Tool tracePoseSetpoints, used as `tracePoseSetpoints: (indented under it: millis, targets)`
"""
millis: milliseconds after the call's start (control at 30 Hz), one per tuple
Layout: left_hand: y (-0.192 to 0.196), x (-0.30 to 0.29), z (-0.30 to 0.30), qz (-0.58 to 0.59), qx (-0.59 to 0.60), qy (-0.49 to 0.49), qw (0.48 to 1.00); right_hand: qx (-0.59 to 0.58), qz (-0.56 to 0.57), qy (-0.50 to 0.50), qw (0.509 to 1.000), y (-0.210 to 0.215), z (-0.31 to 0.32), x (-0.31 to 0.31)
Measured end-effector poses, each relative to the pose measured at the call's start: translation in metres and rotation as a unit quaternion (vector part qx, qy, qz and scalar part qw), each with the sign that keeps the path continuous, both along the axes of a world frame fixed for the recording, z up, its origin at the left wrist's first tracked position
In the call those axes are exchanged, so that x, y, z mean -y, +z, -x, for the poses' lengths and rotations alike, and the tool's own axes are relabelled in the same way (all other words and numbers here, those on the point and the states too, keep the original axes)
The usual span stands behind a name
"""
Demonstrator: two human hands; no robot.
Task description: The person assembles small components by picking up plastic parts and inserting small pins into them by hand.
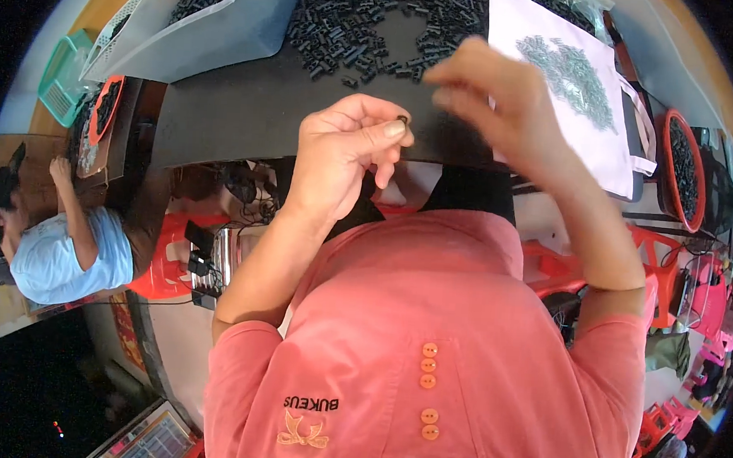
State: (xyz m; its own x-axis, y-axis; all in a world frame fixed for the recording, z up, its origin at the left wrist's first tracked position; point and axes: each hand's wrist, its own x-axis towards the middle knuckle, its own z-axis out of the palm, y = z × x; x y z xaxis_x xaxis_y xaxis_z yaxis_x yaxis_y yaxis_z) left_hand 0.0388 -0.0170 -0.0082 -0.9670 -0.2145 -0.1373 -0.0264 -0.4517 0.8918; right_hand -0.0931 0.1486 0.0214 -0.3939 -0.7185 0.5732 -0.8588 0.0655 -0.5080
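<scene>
My left hand (337, 149) is raised at the near edge of the black table. Its thumb and forefinger pinch a small dark piece (403, 121), mostly covered by the fingertips. To its right, my right hand (506, 99) is smeared by motion above the table, by the edge of the pale cloth bag. Whether its fingers hold anything cannot be made out. Beyond both hands lies a spread of small black plastic parts (331, 40). Many thin, greyish pieces (569, 78) are heaped on the pale pink cloth bag (518, 17) at the right.
A grey plastic bin (218, 51) with black parts stands at the far left of the table (232, 110). Off to the right is a red basket (701, 176) of black parts. Another person (75, 247) sits at the left, near a green basket (59, 88).
</scene>
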Motion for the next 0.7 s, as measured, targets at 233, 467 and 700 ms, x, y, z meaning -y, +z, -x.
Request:
tracePoseSetpoints:
  millis: [233, 467, 700]
  targets:
    - [-0.002, 0.006, -0.006, 0.002, -0.01, 0.03, 0.999, -0.151, -0.128, -0.041, 0.979, -0.007, 0.05, 0.035]
    - [-0.001, 0.007, -0.009, 0.003, -0.004, 0.022, 1.0, -0.211, -0.147, -0.004, 0.966, -0.01, 0.07, 0.074]
    - [0.001, 0.008, -0.006, -0.012, -0.007, 0.01, 1.0, -0.266, -0.175, 0.014, 0.948, -0.022, 0.083, 0.091]
